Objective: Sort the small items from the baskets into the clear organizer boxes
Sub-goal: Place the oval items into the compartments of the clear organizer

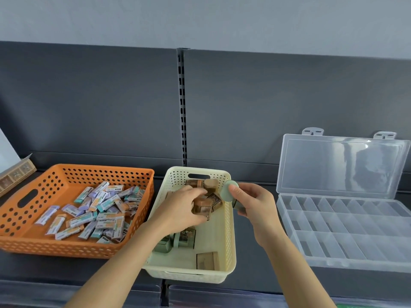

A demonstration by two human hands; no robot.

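Observation:
A cream basket in the middle holds several small brown and green tape-like rolls. My left hand reaches into it and grips a brown roll among a cluster of them. My right hand hovers over the basket's right rim, holding a pale green roll between thumb and fingers. The clear organizer box lies open at the right, its compartments bare and its lid leaning on the back panel. An orange basket at the left holds several small wrapped erasers.
Everything sits on a dark grey shelf with a slotted upright behind the cream basket. A patterned cardboard box stands at the far left behind the orange basket. The shelf's front edge runs just below the baskets.

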